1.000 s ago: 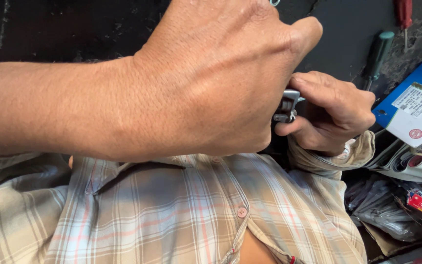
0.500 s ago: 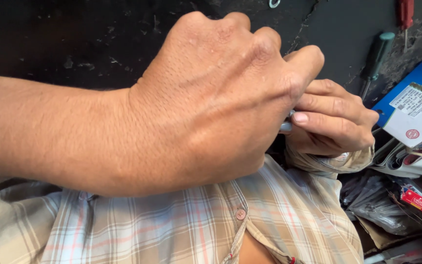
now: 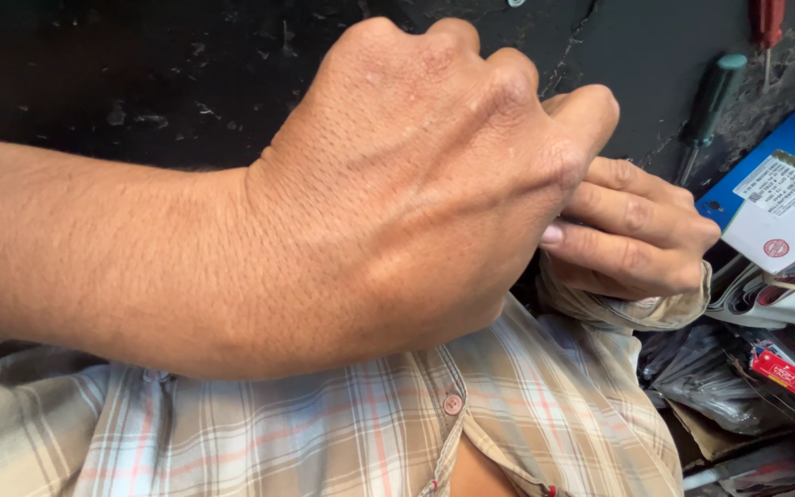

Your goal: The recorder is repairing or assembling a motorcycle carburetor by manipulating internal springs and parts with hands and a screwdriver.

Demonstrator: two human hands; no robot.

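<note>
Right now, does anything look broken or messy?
Yes. The dark surface is chipped, with a crack near the top. On the right, a blue-and-white box lies tilted on papers and plastic bags. What both hands pinch is hidden.

2 hands are in view: 1 left hand (image 3: 416, 184) and 1 right hand (image 3: 632, 235). 2 screwdrivers lie on the dark surface: 1 green-handled screwdriver (image 3: 712, 97) and 1 red-handled screwdriver (image 3: 767, 23). There is 1 blue-and-white box (image 3: 784, 198), 1 small red packet (image 3: 789, 377), 1 dark plastic bag (image 3: 701, 377) and 1 plaid shirt (image 3: 324, 433) with 1 button (image 3: 453, 404) showing.
</note>
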